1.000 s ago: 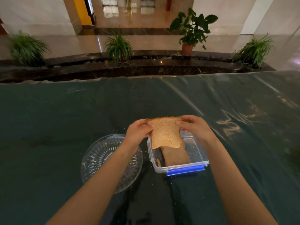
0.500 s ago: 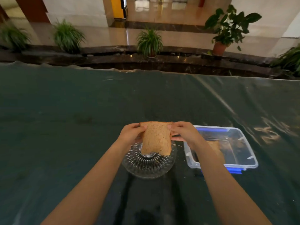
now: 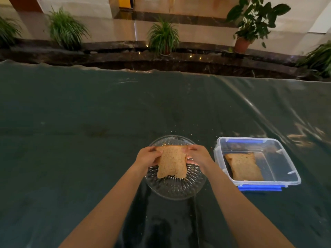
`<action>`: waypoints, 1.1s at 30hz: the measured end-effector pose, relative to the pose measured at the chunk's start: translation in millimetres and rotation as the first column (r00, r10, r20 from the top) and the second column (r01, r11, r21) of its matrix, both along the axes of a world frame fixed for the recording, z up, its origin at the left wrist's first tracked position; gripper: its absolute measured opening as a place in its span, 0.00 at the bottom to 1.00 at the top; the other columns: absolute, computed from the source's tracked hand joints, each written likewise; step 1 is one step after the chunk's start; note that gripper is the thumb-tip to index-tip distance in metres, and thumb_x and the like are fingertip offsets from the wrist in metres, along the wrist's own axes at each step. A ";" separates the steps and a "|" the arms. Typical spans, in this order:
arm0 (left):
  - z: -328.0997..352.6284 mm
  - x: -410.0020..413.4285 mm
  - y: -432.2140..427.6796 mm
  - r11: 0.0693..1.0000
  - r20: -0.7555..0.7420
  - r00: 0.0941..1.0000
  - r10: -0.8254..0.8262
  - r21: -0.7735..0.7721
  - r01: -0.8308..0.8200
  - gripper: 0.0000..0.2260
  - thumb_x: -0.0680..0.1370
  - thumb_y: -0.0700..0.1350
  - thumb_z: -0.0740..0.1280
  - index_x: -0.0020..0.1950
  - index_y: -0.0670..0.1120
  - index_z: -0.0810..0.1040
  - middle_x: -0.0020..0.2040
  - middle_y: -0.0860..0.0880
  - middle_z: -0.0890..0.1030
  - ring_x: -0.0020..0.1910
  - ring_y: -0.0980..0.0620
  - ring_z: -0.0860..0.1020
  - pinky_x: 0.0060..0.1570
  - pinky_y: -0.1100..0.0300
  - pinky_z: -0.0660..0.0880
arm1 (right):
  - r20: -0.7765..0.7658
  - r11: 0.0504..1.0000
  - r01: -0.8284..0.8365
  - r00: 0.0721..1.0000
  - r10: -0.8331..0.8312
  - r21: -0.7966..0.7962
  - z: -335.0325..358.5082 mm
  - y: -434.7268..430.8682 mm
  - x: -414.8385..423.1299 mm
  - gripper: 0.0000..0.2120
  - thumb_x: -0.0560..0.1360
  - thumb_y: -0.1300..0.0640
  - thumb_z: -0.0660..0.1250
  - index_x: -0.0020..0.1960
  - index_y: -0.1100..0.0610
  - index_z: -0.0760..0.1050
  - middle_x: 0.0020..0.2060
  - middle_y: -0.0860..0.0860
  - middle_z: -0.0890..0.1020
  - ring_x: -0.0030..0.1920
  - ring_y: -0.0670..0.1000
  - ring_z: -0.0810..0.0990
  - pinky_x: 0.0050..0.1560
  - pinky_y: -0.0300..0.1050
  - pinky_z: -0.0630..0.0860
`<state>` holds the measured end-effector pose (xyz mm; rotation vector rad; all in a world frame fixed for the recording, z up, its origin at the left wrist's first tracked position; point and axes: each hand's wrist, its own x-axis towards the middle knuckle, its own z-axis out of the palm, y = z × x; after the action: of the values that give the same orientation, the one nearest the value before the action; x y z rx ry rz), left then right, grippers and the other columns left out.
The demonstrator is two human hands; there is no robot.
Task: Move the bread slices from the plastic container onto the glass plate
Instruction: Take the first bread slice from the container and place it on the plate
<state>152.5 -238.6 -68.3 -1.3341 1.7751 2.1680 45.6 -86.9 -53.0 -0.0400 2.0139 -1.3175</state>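
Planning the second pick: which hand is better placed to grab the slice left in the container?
Right. The right hand is on the side of the plastic container, which sits just to the right of the glass plate. The remaining slice lies there; the left hand would have to cross over the held slice.

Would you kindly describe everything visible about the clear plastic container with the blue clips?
The clear rectangular plastic container sits lidless on the dark green table cover, right of the ribbed glass plate and apart from it. Blue clips show on its near and far rims. One brown bread slice lies inside against its left half. Neither hand touches it.
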 end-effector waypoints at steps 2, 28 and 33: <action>-7.1 -8.9 -1.1 0.999 0.025 1.000 -0.011 -0.030 0.012 0.17 0.76 0.36 0.67 0.65 0.37 0.74 0.55 0.42 0.80 0.50 0.47 0.80 0.54 0.53 0.78 | -0.015 0.999 0.035 0.999 -0.035 0.039 -7.2 -2.9 -4.8 0.14 0.75 0.63 0.66 0.60 0.65 0.76 0.55 0.58 0.80 0.56 0.56 0.79 0.52 0.48 0.78; -42.1 -52.3 -11.3 0.720 0.284 0.938 -0.201 -0.607 0.338 0.16 0.75 0.44 0.68 0.61 0.40 0.75 0.55 0.41 0.80 0.54 0.43 0.79 0.49 0.57 0.73 | -0.330 0.903 -0.023 0.926 0.181 0.428 -51.7 -33.3 -36.5 0.17 0.76 0.53 0.62 0.61 0.61 0.72 0.56 0.60 0.79 0.58 0.60 0.77 0.57 0.54 0.76; -36.8 -46.8 -12.9 0.732 0.277 0.949 -0.151 -0.614 0.296 0.17 0.77 0.44 0.64 0.65 0.41 0.73 0.62 0.40 0.76 0.57 0.43 0.78 0.55 0.54 0.74 | -0.345 0.914 -0.031 0.920 0.184 0.405 -47.1 -26.5 -41.7 0.15 0.76 0.57 0.62 0.59 0.63 0.72 0.55 0.60 0.79 0.53 0.58 0.79 0.48 0.46 0.73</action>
<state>105.7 -251.5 -105.1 -1.2710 2.5549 1.2488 3.9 -113.4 -100.1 -0.2336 2.5328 -0.8573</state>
